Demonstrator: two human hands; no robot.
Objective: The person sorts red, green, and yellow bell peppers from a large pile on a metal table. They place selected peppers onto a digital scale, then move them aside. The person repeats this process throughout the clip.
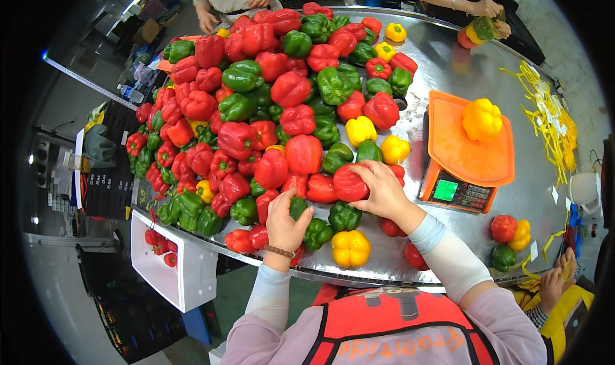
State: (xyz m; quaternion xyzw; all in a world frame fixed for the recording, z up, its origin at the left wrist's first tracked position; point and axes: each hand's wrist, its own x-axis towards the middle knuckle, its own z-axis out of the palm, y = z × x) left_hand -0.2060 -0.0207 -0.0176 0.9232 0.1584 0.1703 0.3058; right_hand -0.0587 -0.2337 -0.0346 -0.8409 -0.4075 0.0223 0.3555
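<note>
My right hand (384, 192) grips a red bell pepper (350, 182), thumb below and fingers over its right side. At the pile's near edge is my left hand (286, 221), thumb and fingers spread beside a small green bell pepper (298, 206); whether it touches any pepper is unclear. A large heap of red, green and yellow bell peppers (235, 139) covers the table's left and middle. Just in front of my hands lie a yellow bell pepper (351, 249) and a green one (344, 216). One yellow bell pepper (482, 119) rests on an orange weighing scale (461, 153) to the right.
A red, yellow and green pepper group (509, 240) sits at the metal table's (473, 223) right. Yellow ties with tags (552, 115) lie beyond the scale. A white foam box (158, 264) holds red peppers at lower left. Co-workers stand across; one holds bagged peppers (478, 31).
</note>
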